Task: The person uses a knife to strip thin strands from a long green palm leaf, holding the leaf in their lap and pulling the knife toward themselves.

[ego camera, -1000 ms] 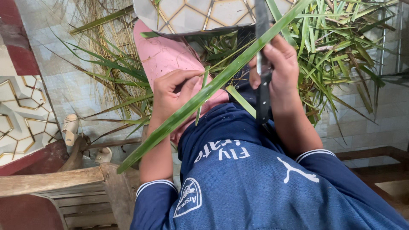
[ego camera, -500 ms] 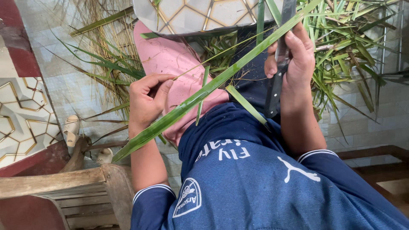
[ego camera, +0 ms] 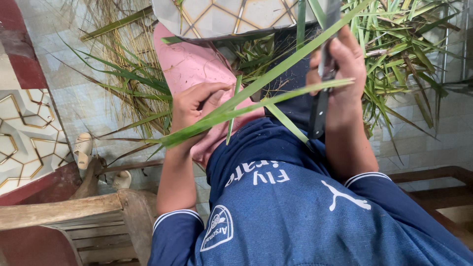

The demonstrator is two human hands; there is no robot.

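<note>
**Leaf strip held against knife blade**

A long green palm-leaf strip [ego camera: 256,93] is gripped by the left hand [ego camera: 197,106], fingers curled closed around it near its lower end. From there the strip runs toward 2 o'clock, up to the top edge of the view. The leaf appears split, a second thinner blade branching toward 3 o'clock. The right hand [ego camera: 342,66] is closed around the dark-handled knife [ego camera: 320,103], held nearly upright, its blade touching the strip. Beneath the hands a pink cloth [ego camera: 189,64] is draped over the lap. A heap of cut green leaves [ego camera: 404,54] lies at 1 o'clock on the pale tiled floor [ego camera: 64,74]. A wooden bench [ego camera: 74,216] is seen at 8 o'clock.
</note>
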